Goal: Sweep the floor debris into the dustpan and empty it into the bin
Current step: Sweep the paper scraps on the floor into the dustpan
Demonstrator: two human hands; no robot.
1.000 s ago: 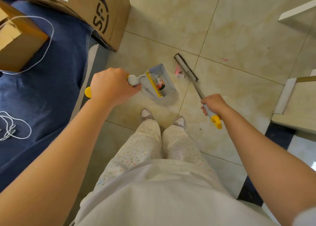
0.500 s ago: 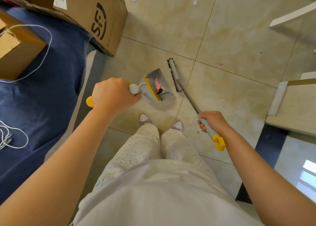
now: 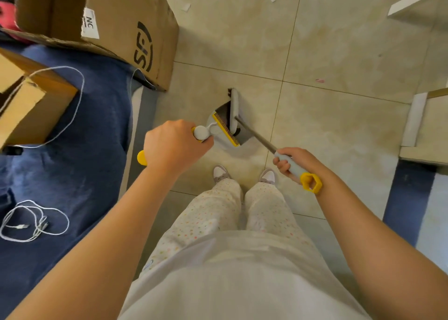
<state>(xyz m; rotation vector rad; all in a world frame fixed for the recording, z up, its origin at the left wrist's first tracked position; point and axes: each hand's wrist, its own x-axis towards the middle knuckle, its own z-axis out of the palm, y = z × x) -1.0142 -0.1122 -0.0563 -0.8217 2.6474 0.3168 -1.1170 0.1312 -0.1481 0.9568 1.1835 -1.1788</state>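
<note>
— Just above the middle of the frame, what sits on the floor [image 3: 339, 53]?

— The dustpan [image 3: 243, 136]. Its grey scoop rests on a beige tile, with a yellow comb across the back edge. The broom [image 3: 234, 106] has its head lying across the scoop's mouth, touching it. I cannot make out what is under the head.

— Who has the dustpan?

— The left hand [image 3: 174, 145], centre-left. Its grip is closed round the dustpan's long handle, and the handle's yellow end pokes out to the left of the wrist.

— And the other?

— The right hand [image 3: 293, 162], right of centre, has its grip wrapped round the pale-blue sleeve of the broom handle, fingers curled under it. A yellow six-sided cap sits just below the hand. The metal shaft runs up and left from there to the head.

— Any debris lying loose?

— White paper scraps [image 3: 186, 7] at top centre, well apart from the dustpan, and a pink scrap [image 3: 320, 80] toward the upper right.

— What else is around?

— A big cardboard box [image 3: 116, 29] fills the upper left. A smaller box [image 3: 24, 106] at the left edge rests on blue fabric [image 3: 84, 162], and a white cable [image 3: 34, 222] lies coiled at lower left. The person's pale shoes [image 3: 220, 173] stand just below the dustpan.
</note>
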